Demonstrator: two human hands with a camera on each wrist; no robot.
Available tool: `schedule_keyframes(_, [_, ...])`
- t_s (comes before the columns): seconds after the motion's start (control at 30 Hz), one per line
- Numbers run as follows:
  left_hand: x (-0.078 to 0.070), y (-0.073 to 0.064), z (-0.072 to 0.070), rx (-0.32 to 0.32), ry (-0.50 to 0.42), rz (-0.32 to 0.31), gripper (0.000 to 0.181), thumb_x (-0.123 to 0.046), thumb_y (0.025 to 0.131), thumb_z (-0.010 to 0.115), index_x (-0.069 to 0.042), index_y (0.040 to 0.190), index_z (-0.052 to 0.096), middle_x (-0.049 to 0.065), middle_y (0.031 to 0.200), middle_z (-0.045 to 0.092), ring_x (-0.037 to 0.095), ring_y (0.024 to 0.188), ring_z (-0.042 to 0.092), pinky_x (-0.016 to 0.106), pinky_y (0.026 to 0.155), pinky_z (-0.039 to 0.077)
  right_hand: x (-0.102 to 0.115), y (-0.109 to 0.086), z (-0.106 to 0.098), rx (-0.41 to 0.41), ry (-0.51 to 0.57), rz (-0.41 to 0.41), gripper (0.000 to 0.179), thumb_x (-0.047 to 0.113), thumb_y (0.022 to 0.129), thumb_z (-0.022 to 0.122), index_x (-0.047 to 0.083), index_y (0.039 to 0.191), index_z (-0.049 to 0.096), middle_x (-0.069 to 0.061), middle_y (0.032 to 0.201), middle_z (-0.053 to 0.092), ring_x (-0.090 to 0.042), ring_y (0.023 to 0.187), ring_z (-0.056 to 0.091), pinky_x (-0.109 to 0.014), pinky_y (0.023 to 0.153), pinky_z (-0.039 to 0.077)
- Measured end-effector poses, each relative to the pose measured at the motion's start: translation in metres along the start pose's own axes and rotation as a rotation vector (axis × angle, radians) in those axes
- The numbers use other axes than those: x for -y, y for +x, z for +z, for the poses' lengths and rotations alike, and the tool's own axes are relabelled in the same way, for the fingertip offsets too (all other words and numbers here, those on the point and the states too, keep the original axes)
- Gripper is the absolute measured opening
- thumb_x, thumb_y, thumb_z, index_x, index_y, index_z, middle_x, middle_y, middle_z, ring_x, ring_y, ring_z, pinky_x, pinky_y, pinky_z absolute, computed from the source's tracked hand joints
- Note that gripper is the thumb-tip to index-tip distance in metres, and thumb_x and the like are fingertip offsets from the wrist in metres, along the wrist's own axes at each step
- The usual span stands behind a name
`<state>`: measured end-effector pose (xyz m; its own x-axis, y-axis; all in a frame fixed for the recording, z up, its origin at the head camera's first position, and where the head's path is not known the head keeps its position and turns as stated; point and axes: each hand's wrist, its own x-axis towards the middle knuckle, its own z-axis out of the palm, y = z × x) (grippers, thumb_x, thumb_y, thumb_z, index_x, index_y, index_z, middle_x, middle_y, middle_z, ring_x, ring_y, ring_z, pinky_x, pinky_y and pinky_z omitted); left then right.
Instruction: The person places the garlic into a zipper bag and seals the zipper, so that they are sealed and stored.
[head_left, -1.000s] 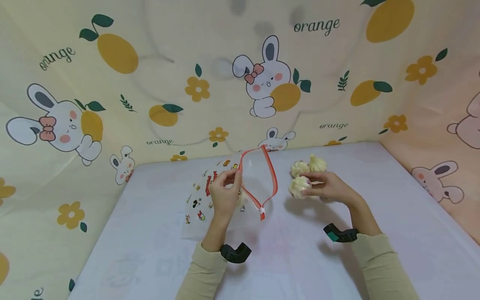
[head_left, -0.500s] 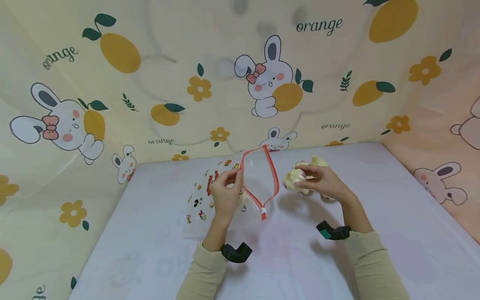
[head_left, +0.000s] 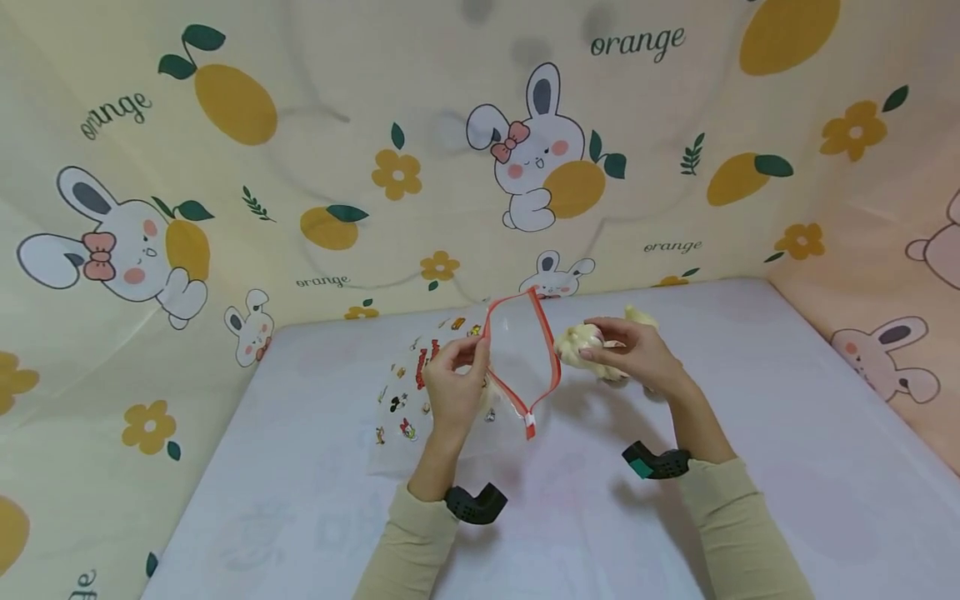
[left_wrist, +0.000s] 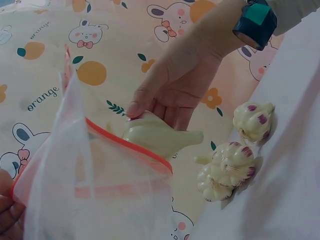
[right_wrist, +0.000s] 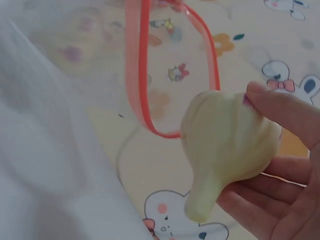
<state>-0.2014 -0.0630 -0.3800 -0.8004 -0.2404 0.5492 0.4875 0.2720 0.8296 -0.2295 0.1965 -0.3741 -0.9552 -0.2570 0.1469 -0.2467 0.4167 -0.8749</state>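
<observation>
My left hand (head_left: 453,392) pinches the red zip edge of a clear zip bag (head_left: 420,458) printed with cartoon figures. The bag's mouth gapes toward the right. Between the thumb and fingers of my right hand (head_left: 641,358) is a garlic bulb (head_left: 579,345), held right at that mouth. Its stem points down in the right wrist view, where the held garlic bulb (right_wrist: 227,137) overlaps the red edge (right_wrist: 142,75). Through the bag's plastic shows a blurred pale bulb with purple marks (right_wrist: 75,45).
In the left wrist view, more garlic bulbs (left_wrist: 232,162) lie on the white tabletop (left_wrist: 280,180), with another bulb (left_wrist: 251,121) beside them. My right hand partly covers them in the head view. A patterned cloth wall (head_left: 420,100) stands behind the table.
My right hand has lifted the garlic bulb away from the others and carried it left to the bag's mouth. My left hand keeps its pinch on the bag, nearly still.
</observation>
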Motion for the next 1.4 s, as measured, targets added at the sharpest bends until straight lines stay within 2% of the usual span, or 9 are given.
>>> schedule_keyframes(0.2, [-0.001, 0.001, 0.001, -0.002, 0.005, 0.005, 0.016, -0.012, 0.089, 0.067, 0.003, 0.093, 0.072, 0.019, 0.078, 0.072, 0.019, 0.068, 0.065, 0.013, 0.068, 0.052, 0.010, -0.002, 0.004, -0.025, 0.017, 0.040, 0.054, 0.023, 0.088, 0.070, 0.001, 0.135, 0.052, -0.019, 0.127, 0.060, 0.003, 0.097, 0.057, -0.010, 0.082, 0.050])
schedule_keyframes(0.43, [0.000, 0.000, 0.000, 0.005, 0.010, 0.001, 0.017, -0.012, 0.089, 0.067, 0.004, 0.093, 0.072, 0.020, 0.079, 0.072, 0.023, 0.069, 0.065, 0.013, 0.069, 0.052, 0.017, -0.003, 0.014, -0.033, 0.036, -0.027, 0.052, 0.016, 0.087, 0.071, 0.001, 0.133, 0.055, -0.019, 0.133, 0.058, -0.005, 0.104, 0.051, -0.009, 0.086, 0.050])
schedule_keyframes(0.5, [0.000, 0.000, 0.000, 0.007, 0.008, -0.005, 0.017, -0.012, 0.089, 0.067, 0.003, 0.094, 0.072, 0.020, 0.079, 0.072, 0.021, 0.069, 0.065, 0.013, 0.069, 0.052, 0.019, -0.004, 0.016, -0.039, 0.045, -0.042, 0.051, 0.016, 0.086, 0.072, 0.000, 0.132, 0.055, -0.018, 0.130, 0.059, -0.004, 0.102, 0.052, -0.009, 0.086, 0.051])
schedule_keyframes(0.57, [0.000, 0.000, 0.000, 0.006, 0.003, -0.005, 0.017, -0.013, 0.089, 0.067, 0.003, 0.093, 0.072, 0.020, 0.079, 0.072, 0.020, 0.069, 0.065, 0.012, 0.069, 0.052, 0.022, -0.004, 0.017, -0.055, 0.060, -0.064, 0.051, 0.014, 0.086, 0.072, -0.001, 0.131, 0.055, -0.013, 0.124, 0.061, -0.001, 0.100, 0.052, -0.008, 0.085, 0.051])
schedule_keyframes(0.73, [0.000, 0.001, 0.001, 0.002, -0.007, 0.008, 0.017, -0.014, 0.089, 0.068, 0.002, 0.093, 0.072, 0.019, 0.079, 0.072, 0.017, 0.068, 0.064, 0.012, 0.069, 0.052, 0.027, -0.005, 0.024, -0.114, 0.135, -0.120, 0.049, 0.009, 0.083, 0.074, -0.003, 0.127, 0.057, 0.011, 0.106, 0.061, 0.004, 0.094, 0.056, -0.009, 0.083, 0.053])
schedule_keyframes(0.8, [0.001, 0.000, 0.001, 0.001, -0.006, 0.010, 0.017, -0.014, 0.089, 0.068, 0.002, 0.094, 0.072, 0.019, 0.079, 0.072, 0.017, 0.069, 0.064, 0.012, 0.069, 0.052, 0.028, -0.005, 0.029, -0.128, 0.163, -0.126, 0.050, 0.008, 0.082, 0.074, -0.004, 0.127, 0.057, 0.014, 0.104, 0.059, 0.004, 0.094, 0.057, -0.009, 0.083, 0.053])
schedule_keyframes(1.07, [0.000, 0.000, 0.000, 0.000, -0.003, 0.003, 0.016, -0.012, 0.089, 0.068, 0.003, 0.093, 0.072, 0.020, 0.079, 0.072, 0.016, 0.068, 0.064, 0.012, 0.068, 0.051, 0.029, -0.002, 0.050, -0.120, 0.186, -0.149, 0.050, 0.005, 0.079, 0.077, 0.000, 0.126, 0.059, -0.007, 0.116, 0.055, -0.001, 0.101, 0.056, -0.012, 0.086, 0.053])
schedule_keyframes(1.4, [-0.002, 0.001, -0.001, -0.003, -0.003, 0.019, 0.016, -0.011, 0.088, 0.068, 0.004, 0.091, 0.072, 0.020, 0.076, 0.072, 0.018, 0.065, 0.065, 0.013, 0.066, 0.051, 0.027, -0.002, 0.058, -0.142, 0.147, -0.124, 0.050, 0.009, 0.079, 0.077, 0.000, 0.125, 0.060, -0.016, 0.118, 0.059, 0.007, 0.097, 0.058, -0.015, 0.087, 0.054])
